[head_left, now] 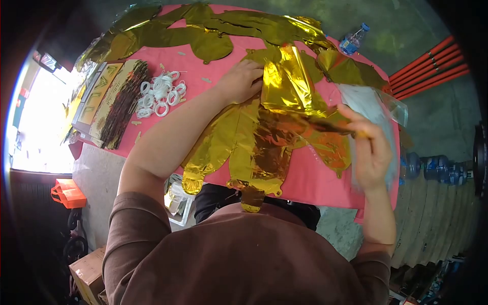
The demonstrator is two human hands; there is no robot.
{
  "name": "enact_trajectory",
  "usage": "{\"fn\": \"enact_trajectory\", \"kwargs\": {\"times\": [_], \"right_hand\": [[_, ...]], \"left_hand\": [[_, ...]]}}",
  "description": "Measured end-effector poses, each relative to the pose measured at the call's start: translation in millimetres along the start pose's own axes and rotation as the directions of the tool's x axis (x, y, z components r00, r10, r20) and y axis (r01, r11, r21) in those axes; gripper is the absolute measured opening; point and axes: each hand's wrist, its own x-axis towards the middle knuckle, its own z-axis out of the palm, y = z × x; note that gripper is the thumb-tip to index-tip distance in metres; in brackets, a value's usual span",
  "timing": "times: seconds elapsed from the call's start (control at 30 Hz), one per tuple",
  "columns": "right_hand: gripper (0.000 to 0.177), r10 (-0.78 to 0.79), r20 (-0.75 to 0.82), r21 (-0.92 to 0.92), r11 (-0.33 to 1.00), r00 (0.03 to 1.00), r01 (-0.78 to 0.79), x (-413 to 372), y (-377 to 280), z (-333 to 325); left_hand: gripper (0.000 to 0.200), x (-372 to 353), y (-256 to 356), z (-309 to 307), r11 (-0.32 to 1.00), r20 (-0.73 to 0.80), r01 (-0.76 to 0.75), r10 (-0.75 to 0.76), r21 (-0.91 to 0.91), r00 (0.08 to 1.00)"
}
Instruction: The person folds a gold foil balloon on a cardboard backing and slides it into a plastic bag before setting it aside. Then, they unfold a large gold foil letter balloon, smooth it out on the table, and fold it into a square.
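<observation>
A shiny gold foil sheet [287,81] lies folded in front of me, on top of more flat gold foil pieces [244,137] that spread toward the near table edge. My left hand [243,81] rests at the left side of the folded foil, its fingers bent against it and the fingertips partly hidden. On the right, my right hand [370,145] is raised over the foil, fingers closed on the edge of a gold foil flap [325,123] that is blurred by motion. Beneath and beside the right hand lie clear plastic bags [363,101].
The pink-covered table [317,185] holds coils of white ribbon [160,91], a stack of printed cards [119,101] at the left and more gold foil [168,35] along the far edge. A plastic bottle [354,39] and red poles [432,66] are beyond it.
</observation>
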Motion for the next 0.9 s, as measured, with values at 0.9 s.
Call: {"fn": "enact_trajectory", "kwargs": {"times": [0.9], "right_hand": [[0.064, 0.242, 0.242, -0.622, 0.782, 0.939, -0.041, 39, 118, 105]], "left_hand": [[0.024, 1, -1, -5, 0.998, 0.035, -0.016, 0.014, 0.058, 0.999]]}}
